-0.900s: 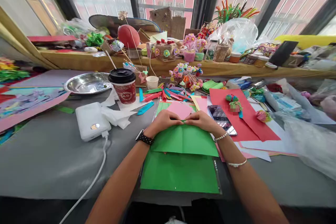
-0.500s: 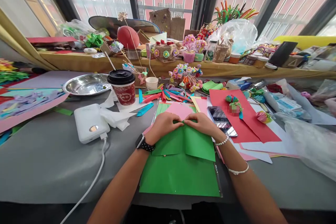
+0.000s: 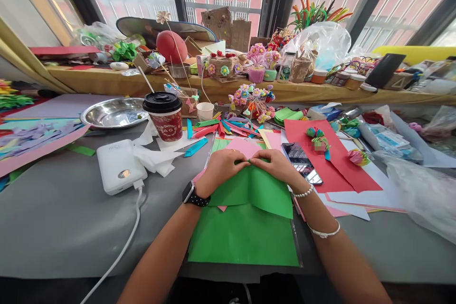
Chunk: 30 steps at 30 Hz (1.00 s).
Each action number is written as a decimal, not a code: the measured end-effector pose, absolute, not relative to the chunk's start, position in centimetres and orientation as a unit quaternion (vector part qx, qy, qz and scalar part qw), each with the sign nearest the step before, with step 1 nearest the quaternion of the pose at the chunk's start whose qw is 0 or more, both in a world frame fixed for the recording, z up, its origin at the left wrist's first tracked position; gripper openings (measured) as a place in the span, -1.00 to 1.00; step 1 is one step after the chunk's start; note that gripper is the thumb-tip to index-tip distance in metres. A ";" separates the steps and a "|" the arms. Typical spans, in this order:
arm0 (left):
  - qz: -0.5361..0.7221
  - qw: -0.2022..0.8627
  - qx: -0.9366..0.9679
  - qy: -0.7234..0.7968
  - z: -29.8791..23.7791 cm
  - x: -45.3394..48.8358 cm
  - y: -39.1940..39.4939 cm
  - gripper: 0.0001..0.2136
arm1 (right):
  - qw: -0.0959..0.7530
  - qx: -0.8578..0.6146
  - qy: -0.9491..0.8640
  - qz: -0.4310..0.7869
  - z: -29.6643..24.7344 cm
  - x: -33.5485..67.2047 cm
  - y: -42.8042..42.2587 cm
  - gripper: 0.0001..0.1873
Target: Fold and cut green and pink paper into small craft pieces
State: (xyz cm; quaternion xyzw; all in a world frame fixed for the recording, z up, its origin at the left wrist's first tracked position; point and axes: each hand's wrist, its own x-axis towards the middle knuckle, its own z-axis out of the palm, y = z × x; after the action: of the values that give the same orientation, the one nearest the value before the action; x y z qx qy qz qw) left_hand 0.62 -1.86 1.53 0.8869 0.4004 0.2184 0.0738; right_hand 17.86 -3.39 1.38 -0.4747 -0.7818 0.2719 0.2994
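Observation:
A green sheet of paper (image 3: 269, 192) with a crease down its middle hangs from my fingertips, its far edge pinched at the centre. My left hand (image 3: 225, 169) is closed on that edge, thumb and forefinger together. Right beside it, fingertips nearly touching, my right hand (image 3: 273, 166) pinches the same edge. Under the held sheet lies a larger green sheet in a clear sleeve (image 3: 244, 242). Pink paper (image 3: 244, 144) shows just beyond my hands, and a small pink corner peeks out below the held sheet.
Left of my hands stand a lidded paper cup (image 3: 164, 118) with a straw, a white power bank (image 3: 120, 166) with a cable, and a steel dish (image 3: 114, 113). To the right lie a phone (image 3: 302, 163) and red paper (image 3: 342, 171). Folded paper strips (image 3: 228, 127) lie beyond.
The held green sheet has lifted slightly on its left side, showing more of the pink corner beneath. Both hands keep their pinch and have barely moved.

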 end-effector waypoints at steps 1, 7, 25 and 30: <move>0.227 0.081 0.886 0.396 1.5 0.6 -1.8 -0.81 | 0.302 -0.471 -0.781 0.277 1.4 17.9 -3.4 -0.80; 0.265 0.109 0.877 0.385 1.1 0.5 -1.5 -0.82 | 0.317 -0.462 -0.775 0.293 1.3 18.1 -3.3 -0.79; 0.220 0.367 0.827 0.365 1.8 0.0 -1.0 -0.78 | 0.242 -0.447 -0.747 0.428 1.6 18.6 -3.5 -0.69; 0.208 0.395 0.824 0.349 1.6 -0.1 -0.9 -0.78 | 0.209 -0.443 -0.757 0.432 1.5 18.9 -3.4 -0.70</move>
State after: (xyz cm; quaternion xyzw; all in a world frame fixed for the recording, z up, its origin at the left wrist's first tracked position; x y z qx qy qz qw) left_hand -0.06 -0.91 1.62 0.8241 0.3489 0.2082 0.3946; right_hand 18.90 -3.37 1.49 -0.4432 -0.7573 0.4315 0.2092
